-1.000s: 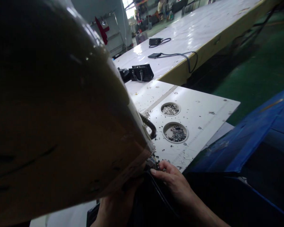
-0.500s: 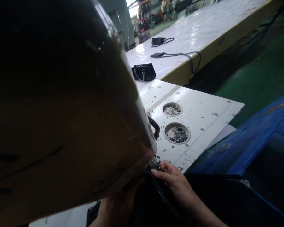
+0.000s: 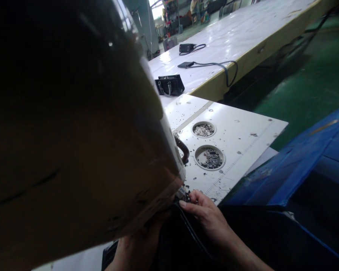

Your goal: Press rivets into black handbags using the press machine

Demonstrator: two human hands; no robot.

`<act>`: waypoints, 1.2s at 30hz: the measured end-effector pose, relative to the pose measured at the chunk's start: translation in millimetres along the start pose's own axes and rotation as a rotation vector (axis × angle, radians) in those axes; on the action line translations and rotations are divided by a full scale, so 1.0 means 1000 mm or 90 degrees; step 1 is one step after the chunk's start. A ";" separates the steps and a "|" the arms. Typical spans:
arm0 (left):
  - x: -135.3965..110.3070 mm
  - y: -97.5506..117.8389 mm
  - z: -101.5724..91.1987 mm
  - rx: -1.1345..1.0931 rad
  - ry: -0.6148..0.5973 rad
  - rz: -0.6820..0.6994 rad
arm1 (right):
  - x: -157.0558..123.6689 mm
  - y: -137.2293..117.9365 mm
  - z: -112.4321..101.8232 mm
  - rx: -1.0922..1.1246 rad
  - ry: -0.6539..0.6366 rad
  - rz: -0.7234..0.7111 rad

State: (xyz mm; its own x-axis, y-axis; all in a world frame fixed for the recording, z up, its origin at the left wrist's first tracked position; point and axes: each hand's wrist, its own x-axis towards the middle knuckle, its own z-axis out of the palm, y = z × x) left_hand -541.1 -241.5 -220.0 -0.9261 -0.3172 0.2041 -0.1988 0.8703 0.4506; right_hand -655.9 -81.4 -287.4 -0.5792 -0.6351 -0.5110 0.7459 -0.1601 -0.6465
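Observation:
A big dark, glossy machine body (image 3: 87, 150), apparently a sewing machine head, fills the left of the view. At its lower right corner sits a small metal part (image 3: 181, 193). My right hand (image 3: 207, 214) is closed there, thumb and fingers pinching the edge of a black leather-like piece (image 3: 192, 233). That piece hangs down between my arms, and its lower part is lost in shadow. Below the machine body, my left hand (image 3: 137, 244) lies at the other side of the black piece; its fingers are hidden behind the machine and in the dark.
The white machine table (image 3: 243, 130) has two round recesses with dark scraps, a printed ruler and a curved metal lever (image 3: 183, 148). A black handbag (image 3: 171, 85) and two small black items with cords lie on the long white table (image 3: 243, 34). Blue material (image 3: 305, 162) stands at right.
The whole view has shifted very slightly, scenery moving a little left and up. Both hands keep their places at the black piece; no grip has visibly changed.

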 end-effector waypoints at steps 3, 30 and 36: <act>-0.001 0.001 0.000 0.006 0.007 -0.016 | 0.001 0.002 0.000 0.017 0.004 0.017; -0.050 0.093 -0.036 -0.129 -0.001 0.138 | -0.068 0.015 -0.018 0.048 -0.138 -0.079; -0.092 0.119 -0.050 -0.126 0.019 0.138 | -0.108 0.028 -0.019 0.045 -0.180 -0.077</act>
State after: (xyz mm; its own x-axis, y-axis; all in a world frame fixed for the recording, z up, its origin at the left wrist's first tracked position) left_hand -463.5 -127.6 -141.1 -0.9298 -0.1454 0.3380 0.0714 0.8298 0.5535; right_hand -579.2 -3.3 -261.0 -0.5581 -0.7916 -0.2486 0.7042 -0.2934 -0.6465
